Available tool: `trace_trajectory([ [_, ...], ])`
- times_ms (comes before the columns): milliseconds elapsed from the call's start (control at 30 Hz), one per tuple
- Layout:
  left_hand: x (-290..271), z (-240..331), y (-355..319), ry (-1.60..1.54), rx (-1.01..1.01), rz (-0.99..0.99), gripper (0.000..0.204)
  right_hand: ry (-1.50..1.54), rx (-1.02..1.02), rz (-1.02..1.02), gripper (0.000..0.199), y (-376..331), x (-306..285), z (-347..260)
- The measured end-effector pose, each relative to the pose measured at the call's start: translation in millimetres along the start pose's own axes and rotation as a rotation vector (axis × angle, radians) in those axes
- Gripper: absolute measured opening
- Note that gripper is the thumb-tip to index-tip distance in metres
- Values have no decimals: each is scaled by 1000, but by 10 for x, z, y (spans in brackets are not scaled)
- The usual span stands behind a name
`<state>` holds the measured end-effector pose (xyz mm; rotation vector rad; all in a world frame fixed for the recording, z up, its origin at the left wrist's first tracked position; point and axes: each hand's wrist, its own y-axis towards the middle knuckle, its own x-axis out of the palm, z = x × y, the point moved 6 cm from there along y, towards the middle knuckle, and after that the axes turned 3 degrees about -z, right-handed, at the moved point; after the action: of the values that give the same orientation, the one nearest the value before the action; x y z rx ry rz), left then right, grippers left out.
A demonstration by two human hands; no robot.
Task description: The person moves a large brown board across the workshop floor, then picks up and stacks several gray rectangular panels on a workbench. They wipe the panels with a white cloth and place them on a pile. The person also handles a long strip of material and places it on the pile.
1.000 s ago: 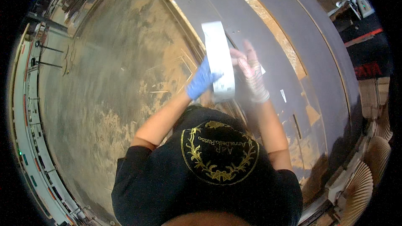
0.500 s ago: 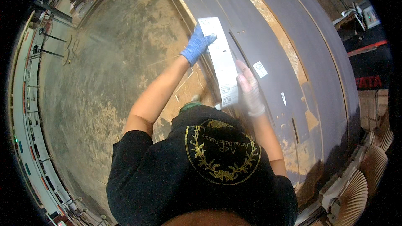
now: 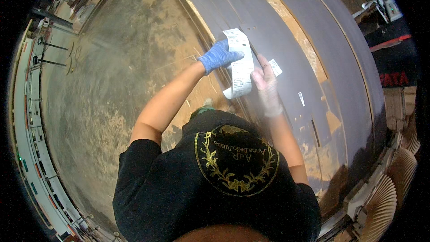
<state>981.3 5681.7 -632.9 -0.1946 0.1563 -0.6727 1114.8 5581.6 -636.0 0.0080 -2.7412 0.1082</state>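
A long white paper strip (image 3: 239, 62) is hanging upright over the dark grey sheet (image 3: 286, 58) on the worktop, its lower end curling. The left hand (image 3: 219, 56), in a blue glove, is pinching its upper left edge, while the right hand (image 3: 265, 85), in a clear glove, is gripping its right side lower down. A small white label (image 3: 276, 67) is lying on the sheet just right of the strip.

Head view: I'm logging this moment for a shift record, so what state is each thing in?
Paper strip: held up off the sheets, lower end curled.
Left hand: blue glove, gripping the strip's upper part.
Right hand: pale glove, at the strip's right edge; grip unclear.
Dark sheets: lying flat, side by side, small white labels on them.
Floor: worn and stained.
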Motion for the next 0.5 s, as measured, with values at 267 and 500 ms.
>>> trace_trajectory([
  [267, 157, -212, 118, -348, -86, -49, 42, -269, 33, 55, 31, 287, -194, 168],
  [500, 300, -386, 181, -598, -171, 23, 38, -443, 37, 112, 17, 262, -263, 71],
])
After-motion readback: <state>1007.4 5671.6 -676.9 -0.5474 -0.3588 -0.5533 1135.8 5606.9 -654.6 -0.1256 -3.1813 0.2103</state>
